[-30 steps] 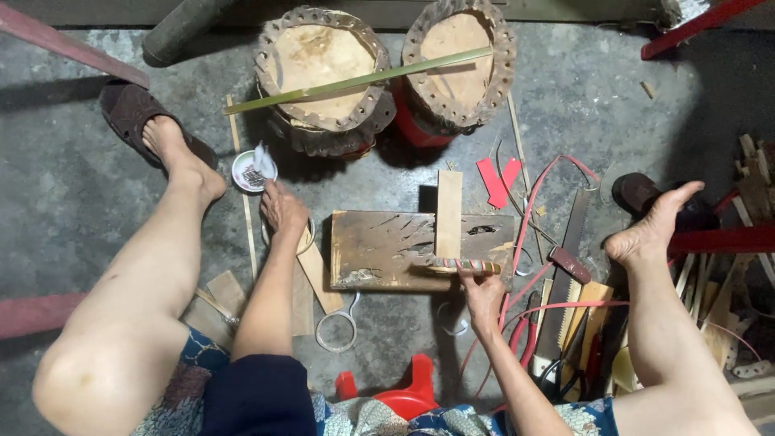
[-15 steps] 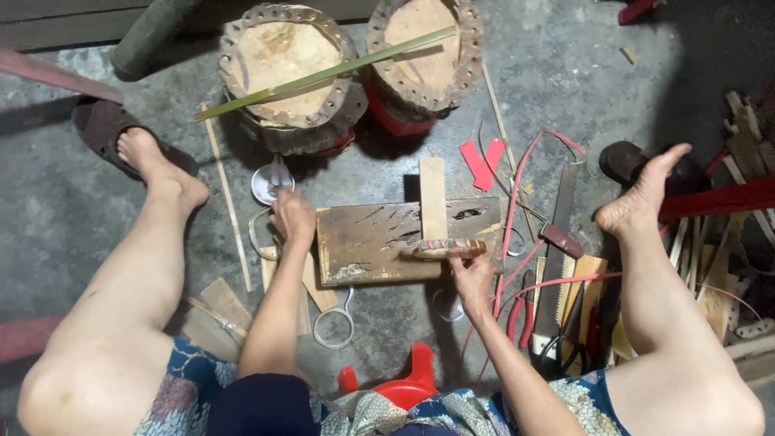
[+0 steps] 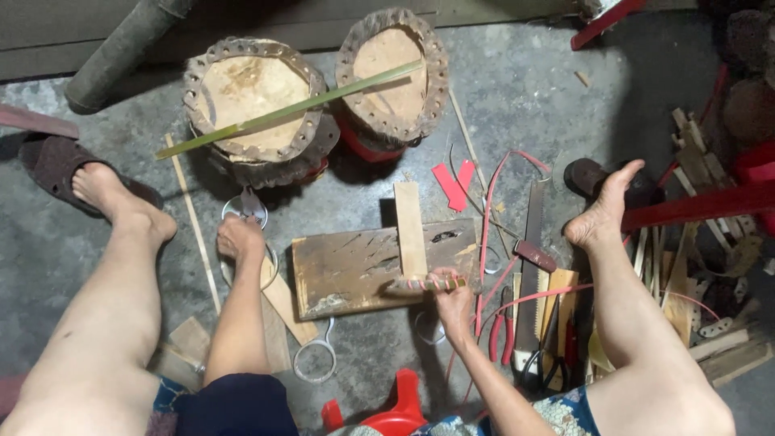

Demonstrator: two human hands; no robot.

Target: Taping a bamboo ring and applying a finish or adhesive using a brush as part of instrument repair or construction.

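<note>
A worn wooden board [image 3: 355, 270] lies on the concrete floor between my legs. A pale wooden slat [image 3: 410, 228] lies upright across it. My right hand [image 3: 454, 303] is at the board's near edge, closed on a tool with a banded, wrapped handle [image 3: 420, 284] that lies along that edge. My left hand [image 3: 240, 240] rests on the floor left of the board with its fingers curled down. It touches a shiny metal tool [image 3: 245, 207] and a wire ring [image 3: 270, 266]. What lies under its fingers is hidden.
Two round log stumps [image 3: 250, 101] [image 3: 393, 73] stand ahead with a green bamboo strip [image 3: 299, 106] laid across them. A handsaw [image 3: 529, 266], red-handled pliers [image 3: 500, 335], red straps and wood scraps lie to the right. A red stool [image 3: 393, 413] sits under me, and a second wire ring [image 3: 315, 359] lies nearby.
The view has shifted a little to the right and down. Both hands stay at the same places beside the board, and the right hand keeps hold of the wrapped tool.
</note>
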